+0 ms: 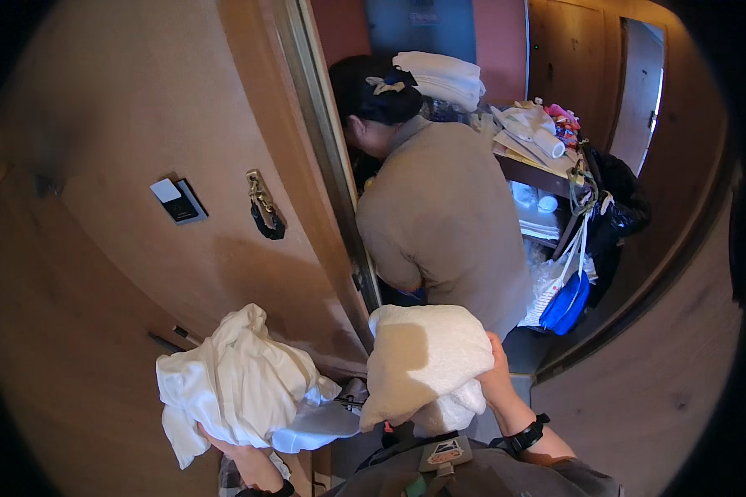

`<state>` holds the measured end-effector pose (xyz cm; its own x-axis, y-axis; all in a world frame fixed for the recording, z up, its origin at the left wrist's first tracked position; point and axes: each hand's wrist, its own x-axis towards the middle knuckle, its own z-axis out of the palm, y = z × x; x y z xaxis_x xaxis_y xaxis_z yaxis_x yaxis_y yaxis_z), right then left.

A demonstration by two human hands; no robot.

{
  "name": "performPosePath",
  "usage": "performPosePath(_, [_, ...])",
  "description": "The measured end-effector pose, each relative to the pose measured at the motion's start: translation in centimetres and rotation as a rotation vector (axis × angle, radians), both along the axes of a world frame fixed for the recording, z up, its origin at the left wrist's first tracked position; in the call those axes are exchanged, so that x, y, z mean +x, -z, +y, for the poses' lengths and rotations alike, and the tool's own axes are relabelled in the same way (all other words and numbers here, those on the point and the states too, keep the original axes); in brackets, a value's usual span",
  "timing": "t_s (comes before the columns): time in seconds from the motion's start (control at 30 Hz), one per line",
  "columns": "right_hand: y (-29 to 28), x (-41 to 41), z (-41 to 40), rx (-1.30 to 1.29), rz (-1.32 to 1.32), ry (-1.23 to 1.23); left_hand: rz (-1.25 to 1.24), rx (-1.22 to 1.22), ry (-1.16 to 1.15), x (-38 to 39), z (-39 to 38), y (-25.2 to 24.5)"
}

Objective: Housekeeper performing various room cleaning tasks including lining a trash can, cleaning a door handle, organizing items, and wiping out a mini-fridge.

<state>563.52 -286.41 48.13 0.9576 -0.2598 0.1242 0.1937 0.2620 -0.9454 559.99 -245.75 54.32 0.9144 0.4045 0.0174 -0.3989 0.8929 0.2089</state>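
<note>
My left hand (227, 442) holds up a crumpled bundle of white sheets (239, 379); the cloth covers most of its fingers. A loose fold of it hangs towards the middle. In my right hand (496, 366) is a bunched white towel (432, 357), gripped at its right side, with a lower part drooping beneath. The two bundles are side by side in front of my body. A wristband is on my right forearm.
A co-worker (447, 217) bends forward in the doorway ahead. Beyond stands a housekeeping cart (534, 177) with folded towels (441, 77), bottles and hanging bags. A blue pouch (566, 304) dangles from it. The wooden door (180, 267) at left bears a chain latch (265, 205) and a card holder (180, 200).
</note>
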Motion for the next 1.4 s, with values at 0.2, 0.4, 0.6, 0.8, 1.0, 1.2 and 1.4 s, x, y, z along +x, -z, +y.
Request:
performPosePath(0.2, [-0.2,0.0,-0.6,0.069,0.008,-0.026,0.010,-0.071,-0.013,-0.3,-1.7,-0.9])
performPosePath(0.4, [-0.5,0.1,-0.8,0.078,-0.004,-0.054,0.070,-0.069,-0.049,-0.1,-3.1,-2.2])
performPosePath(0.6, [-0.7,0.4,-0.8,0.077,0.013,-0.037,-0.009,-0.058,0.080,0.0,-4.2,-3.4])
performPosePath(0.8, [-0.8,0.3,-0.8,0.096,-0.008,-0.024,-0.029,-0.101,0.074,0.2,-3.5,-3.0])
performPosePath(1.0, [-0.6,0.3,-0.7,0.055,0.018,0.001,0.003,-0.038,0.027,0.5,-2.4,-1.6])
performPosePath(1.2, [-0.7,0.6,-0.8,0.021,0.018,-0.009,-0.014,-0.056,0.043,0.8,-2.3,-1.6])
performPosePath(1.4, [-0.6,1.1,-1.0,0.049,0.014,-0.010,0.027,-0.029,-0.005,0.9,-2.6,-1.4])
